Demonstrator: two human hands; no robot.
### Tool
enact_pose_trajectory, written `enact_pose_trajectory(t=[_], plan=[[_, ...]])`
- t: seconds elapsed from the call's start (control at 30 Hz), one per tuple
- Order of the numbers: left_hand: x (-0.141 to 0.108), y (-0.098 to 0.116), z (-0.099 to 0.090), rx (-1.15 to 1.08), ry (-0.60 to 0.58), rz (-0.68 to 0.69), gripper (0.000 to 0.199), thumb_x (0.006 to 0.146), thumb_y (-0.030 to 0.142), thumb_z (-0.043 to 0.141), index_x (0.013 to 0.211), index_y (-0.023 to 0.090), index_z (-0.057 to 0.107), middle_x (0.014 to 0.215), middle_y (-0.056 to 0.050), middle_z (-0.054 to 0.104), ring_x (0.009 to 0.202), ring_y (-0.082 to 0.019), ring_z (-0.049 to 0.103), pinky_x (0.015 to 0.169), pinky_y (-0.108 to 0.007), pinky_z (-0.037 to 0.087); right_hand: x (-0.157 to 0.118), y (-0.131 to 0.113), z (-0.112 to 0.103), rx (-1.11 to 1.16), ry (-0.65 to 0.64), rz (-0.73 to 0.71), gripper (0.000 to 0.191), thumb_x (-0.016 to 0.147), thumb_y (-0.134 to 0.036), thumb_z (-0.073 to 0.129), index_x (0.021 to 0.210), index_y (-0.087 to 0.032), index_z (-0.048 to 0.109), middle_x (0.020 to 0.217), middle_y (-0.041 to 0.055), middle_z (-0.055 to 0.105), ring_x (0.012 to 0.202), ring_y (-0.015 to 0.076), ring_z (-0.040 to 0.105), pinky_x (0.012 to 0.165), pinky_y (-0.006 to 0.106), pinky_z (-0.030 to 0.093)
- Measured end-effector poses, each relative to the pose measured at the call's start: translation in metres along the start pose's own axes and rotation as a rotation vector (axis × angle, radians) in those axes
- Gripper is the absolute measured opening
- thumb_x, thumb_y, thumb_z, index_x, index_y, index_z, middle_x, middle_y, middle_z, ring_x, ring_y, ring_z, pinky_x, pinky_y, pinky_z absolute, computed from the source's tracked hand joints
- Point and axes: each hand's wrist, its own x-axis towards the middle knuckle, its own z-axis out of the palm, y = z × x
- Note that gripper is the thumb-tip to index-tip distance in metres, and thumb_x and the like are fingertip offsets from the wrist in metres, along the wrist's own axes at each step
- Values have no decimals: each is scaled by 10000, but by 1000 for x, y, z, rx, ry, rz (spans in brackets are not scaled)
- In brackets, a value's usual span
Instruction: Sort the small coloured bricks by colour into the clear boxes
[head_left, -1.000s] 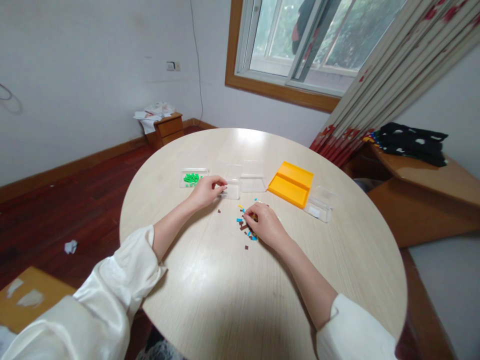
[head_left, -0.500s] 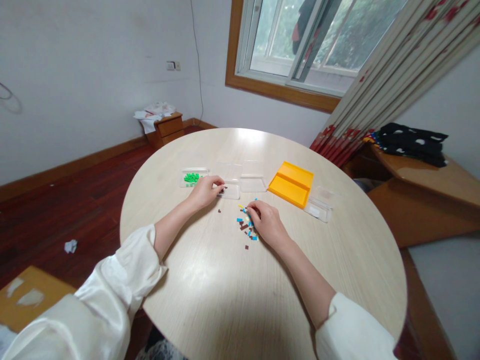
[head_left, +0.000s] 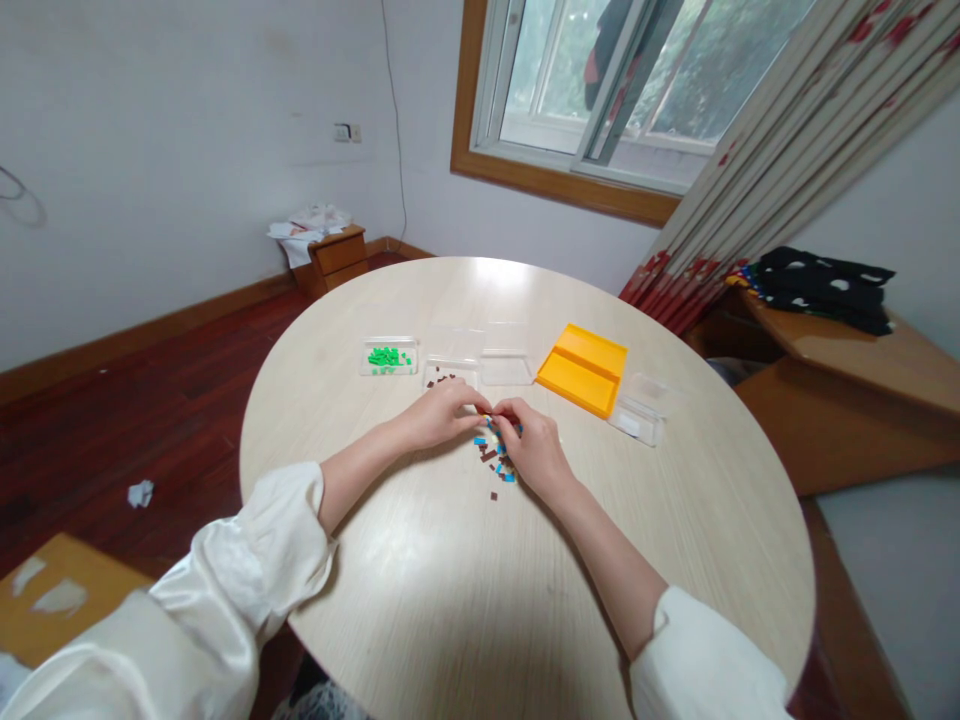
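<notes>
My left hand (head_left: 442, 412) and my right hand (head_left: 534, 443) meet fingertip to fingertip above the table. Thumb and index of each are pinched together at a small brown building brick (head_left: 489, 413), mostly covered by the fingers. Under and beside the right hand lies a loose pile of tiny blue, brown and yellow bricks, with a blue brick (head_left: 480, 441) and a longer brown brick (head_left: 490, 456) showing. One brown brick (head_left: 493, 496) sits apart, nearer me. Behind my left hand, a clear plastic box (head_left: 471, 372) holds several brown bricks (head_left: 435, 381).
A clear box (head_left: 363, 362) of green bricks (head_left: 388, 357) stands at the left. Behind the hands is another clear box (head_left: 507, 379); an open yellow case (head_left: 581, 384) and a clear box (head_left: 654, 432) stand right. All rest on the round wooden table (head_left: 420, 600).
My left hand has moved right, from the clear box of brown bricks to my right hand's fingertips. The lone brown brick left of the pile is no longer visible. My right hand has barely moved.
</notes>
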Motion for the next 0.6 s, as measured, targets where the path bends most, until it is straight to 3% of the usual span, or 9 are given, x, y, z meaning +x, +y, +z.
enact_pose_trajectory(t=[0.2, 0.4, 0.6], plan=[[1, 0, -1, 14, 50, -65, 110, 788, 170, 575, 802, 174, 685, 781, -27, 681, 791, -156, 576, 771, -285, 420, 0, 1, 2, 5, 0, -50, 116, 848, -188, 468, 861, -188, 584, 806, 45, 664, 730, 164, 612, 696, 278, 449], [4, -20, -10, 155, 302, -250, 123, 777, 155, 555, 800, 143, 675, 807, -52, 682, 793, -175, 572, 781, -308, 421, 0, 12, 6, -213, -78, -152, 140, 831, -151, 500, 875, -187, 628, 912, 81, 650, 926, 221, 569, 815, 365, 402], [5, -37, -14, 239, 300, -343, 150, 779, 180, 550, 820, 149, 691, 848, -63, 697, 840, -209, 583, 827, -346, 406, -2, 14, 5, -318, -89, -107, 125, 833, -169, 525, 841, -183, 650, 883, 72, 635, 912, 219, 562, 789, 361, 362]])
